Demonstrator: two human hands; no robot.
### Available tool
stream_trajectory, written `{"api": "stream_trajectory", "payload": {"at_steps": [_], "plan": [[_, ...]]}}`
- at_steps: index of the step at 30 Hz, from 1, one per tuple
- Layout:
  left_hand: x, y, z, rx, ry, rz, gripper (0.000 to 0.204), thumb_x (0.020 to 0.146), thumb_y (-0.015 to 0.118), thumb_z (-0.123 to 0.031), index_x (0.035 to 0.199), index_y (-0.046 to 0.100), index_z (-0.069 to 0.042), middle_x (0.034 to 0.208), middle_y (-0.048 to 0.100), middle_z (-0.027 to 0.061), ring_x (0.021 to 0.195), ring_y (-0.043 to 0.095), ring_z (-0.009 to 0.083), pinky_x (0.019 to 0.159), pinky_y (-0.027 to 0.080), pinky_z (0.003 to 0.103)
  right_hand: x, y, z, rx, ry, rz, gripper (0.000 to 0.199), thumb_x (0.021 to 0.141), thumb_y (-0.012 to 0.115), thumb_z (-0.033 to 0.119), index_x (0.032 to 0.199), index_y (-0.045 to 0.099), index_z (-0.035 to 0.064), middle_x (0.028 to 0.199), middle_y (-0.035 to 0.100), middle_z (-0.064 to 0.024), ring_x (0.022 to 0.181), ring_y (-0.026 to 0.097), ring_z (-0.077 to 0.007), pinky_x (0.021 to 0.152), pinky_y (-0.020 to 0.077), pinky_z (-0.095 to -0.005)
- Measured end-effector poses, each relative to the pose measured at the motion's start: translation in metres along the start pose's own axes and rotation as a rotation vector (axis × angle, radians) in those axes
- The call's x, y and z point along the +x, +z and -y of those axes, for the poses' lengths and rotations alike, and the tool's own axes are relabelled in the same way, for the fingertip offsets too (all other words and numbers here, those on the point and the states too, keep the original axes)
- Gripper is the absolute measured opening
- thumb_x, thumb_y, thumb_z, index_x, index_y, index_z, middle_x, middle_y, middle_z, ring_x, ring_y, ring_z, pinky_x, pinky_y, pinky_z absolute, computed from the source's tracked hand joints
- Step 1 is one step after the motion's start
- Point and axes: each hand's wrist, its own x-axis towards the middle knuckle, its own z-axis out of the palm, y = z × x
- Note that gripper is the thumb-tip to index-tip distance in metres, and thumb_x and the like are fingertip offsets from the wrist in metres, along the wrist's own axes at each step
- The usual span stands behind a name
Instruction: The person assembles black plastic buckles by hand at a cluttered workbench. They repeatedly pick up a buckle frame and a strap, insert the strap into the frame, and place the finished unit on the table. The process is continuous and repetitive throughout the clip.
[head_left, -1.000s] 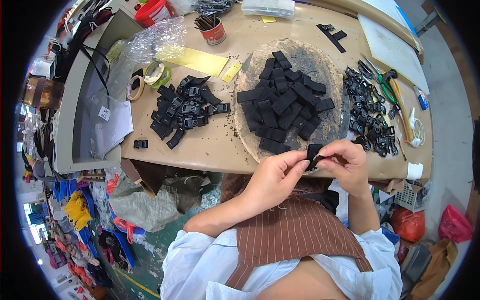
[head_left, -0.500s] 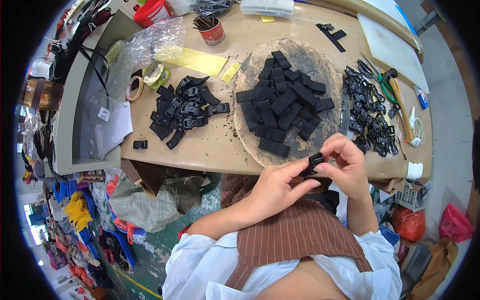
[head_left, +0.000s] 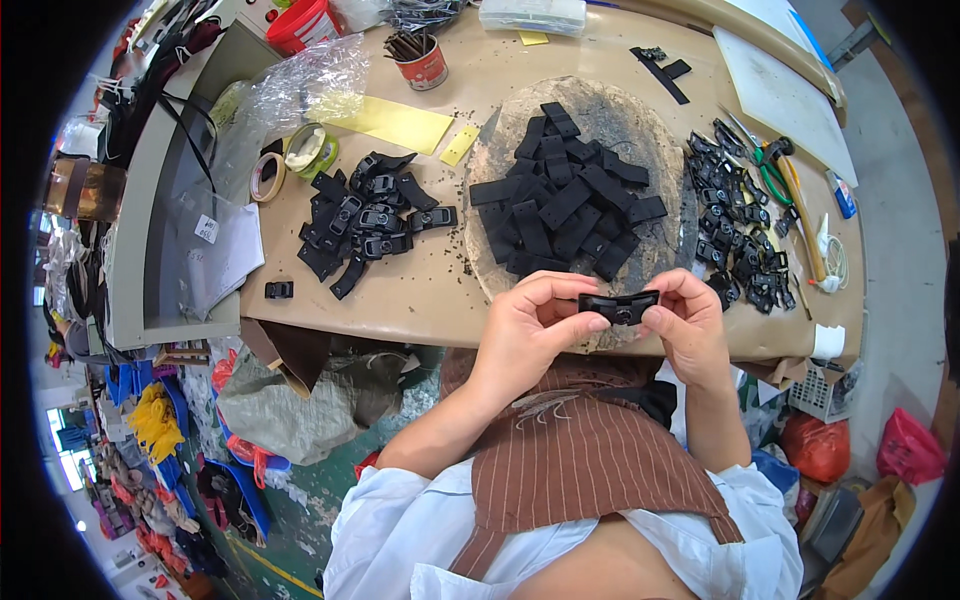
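A short black strap with a black buckle on it (head_left: 620, 309) is stretched level between my two hands, above the near edge of the round slab. My left hand (head_left: 535, 325) pinches its left end between thumb and fingers. At the other end, my right hand (head_left: 688, 322) grips it the same way. Beyond my hands, a pile of flat black strap pieces (head_left: 570, 200) lies on the worn round slab (head_left: 510, 105). To the left sits a heap of straps with buckles fitted (head_left: 375, 217). Loose black buckles (head_left: 745, 215) are spread right of the slab.
A single buckle (head_left: 279, 290) lies near the table's left front edge. Green-handled pliers (head_left: 773, 178) and a wooden-handled hammer (head_left: 808, 230) rest at the right. A red tin (head_left: 424, 68), tape roll (head_left: 267, 177), yellow sheet (head_left: 400, 122) and plastic wrap (head_left: 290, 90) are farther back.
The strap with its buckle has been lifted slightly and turned level. My left hand has shifted up and left, so each hand now holds one end.
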Motion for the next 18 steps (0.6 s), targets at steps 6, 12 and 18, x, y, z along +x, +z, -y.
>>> {"api": "stream_trajectory", "payload": {"at_steps": [6, 12, 18], "plan": [[0.002, 0.001, 0.002, -0.156, -0.096, -0.019, 0.021, 0.078, 0.068, 0.000, 0.098, 0.063, 0.002, 0.098, 0.061, 0.0051, 0.085, 0.059, 0.0089, 0.076, 0.048, 0.023, -0.001, 0.003, 0.010, -0.088, -0.050, 0.077, 0.016, 0.080, 0.068, 0.004, 0.091, 0.057, -0.0014, 0.083, 0.053, -0.0019, 0.070, 0.053, -0.0073, 0.063, 0.0439, -0.0197], [0.000, -0.012, 0.008, -0.307, -0.100, 0.254, 0.019, 0.079, 0.066, 0.002, 0.097, 0.063, 0.002, 0.104, 0.061, 0.0095, 0.086, 0.060, 0.0108, 0.079, 0.048, 0.025, -0.002, 0.005, 0.016, -0.123, -0.102, 0.205, 0.014, 0.082, 0.065, 0.005, 0.091, 0.056, -0.0023, 0.092, 0.050, -0.0041, 0.082, 0.049, -0.0094, 0.075, 0.0392, -0.0219], [-0.007, -0.009, 0.004, -0.134, 0.063, 0.115, 0.017, 0.079, 0.065, 0.002, 0.096, 0.063, 0.003, 0.106, 0.061, 0.0110, 0.089, 0.060, 0.0118, 0.076, 0.050, 0.024, 0.002, 0.011, 0.011, -0.135, -0.146, 0.199, 0.014, 0.082, 0.064, 0.004, 0.091, 0.055, -0.0021, 0.096, 0.050, -0.0057, 0.086, 0.048, -0.0115, 0.080, 0.0384, -0.0256]]}}
